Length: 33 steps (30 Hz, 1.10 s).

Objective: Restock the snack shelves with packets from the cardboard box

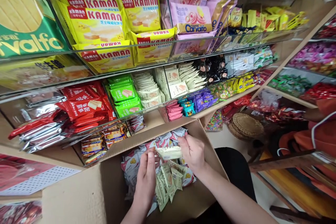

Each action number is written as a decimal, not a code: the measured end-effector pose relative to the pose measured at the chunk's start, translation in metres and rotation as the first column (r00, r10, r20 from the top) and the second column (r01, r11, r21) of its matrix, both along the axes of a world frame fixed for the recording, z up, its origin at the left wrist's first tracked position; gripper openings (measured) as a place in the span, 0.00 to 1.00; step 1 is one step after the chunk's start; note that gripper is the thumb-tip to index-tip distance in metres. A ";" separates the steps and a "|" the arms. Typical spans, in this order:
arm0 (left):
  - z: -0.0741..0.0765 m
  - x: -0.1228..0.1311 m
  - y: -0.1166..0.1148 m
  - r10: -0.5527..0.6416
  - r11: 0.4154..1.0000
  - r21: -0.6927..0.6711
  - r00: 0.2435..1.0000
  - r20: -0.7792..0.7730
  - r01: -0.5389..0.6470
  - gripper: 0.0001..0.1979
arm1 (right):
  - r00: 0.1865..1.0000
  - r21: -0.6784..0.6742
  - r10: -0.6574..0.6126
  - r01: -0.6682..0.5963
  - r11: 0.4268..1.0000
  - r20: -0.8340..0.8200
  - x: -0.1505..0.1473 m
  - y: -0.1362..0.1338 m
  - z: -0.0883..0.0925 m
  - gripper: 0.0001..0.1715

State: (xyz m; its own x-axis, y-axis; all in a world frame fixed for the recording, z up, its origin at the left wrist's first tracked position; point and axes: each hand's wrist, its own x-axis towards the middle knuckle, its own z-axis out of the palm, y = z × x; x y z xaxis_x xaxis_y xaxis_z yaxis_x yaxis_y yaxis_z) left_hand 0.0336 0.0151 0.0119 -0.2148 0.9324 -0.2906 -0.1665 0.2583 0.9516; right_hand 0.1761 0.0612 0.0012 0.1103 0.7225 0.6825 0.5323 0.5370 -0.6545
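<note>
A small pale-green snack packet (169, 152) is stretched between my two hands, above an open cardboard box (76, 189). My left hand (145, 176) pinches its left end between thumb and fingers. The right end sits in my right hand (193, 152), whose fingers are curled closed around it. Beneath them, several loose pale-green packets (168, 180) lie on a layer of white-and-pink packets (132, 163) inside the box. My hands hide part of these contents.
Glass-fronted shelves rise behind the box, with yellow wafer packs (97, 21), green packets (123, 94), cream packets (151, 92) and red packets (88, 105). Round woven baskets (246, 126) rest on the floor at right, near a black stool-like shape (233, 168) and a wooden frame (283, 162).
</note>
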 end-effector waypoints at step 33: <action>0.001 -0.032 -0.007 0.007 1.000 0.008 0.992 0.128 -0.008 0.22 | 0.932 -0.101 0.228 -0.208 0.973 0.281 -0.001 0.113 0.106 0.10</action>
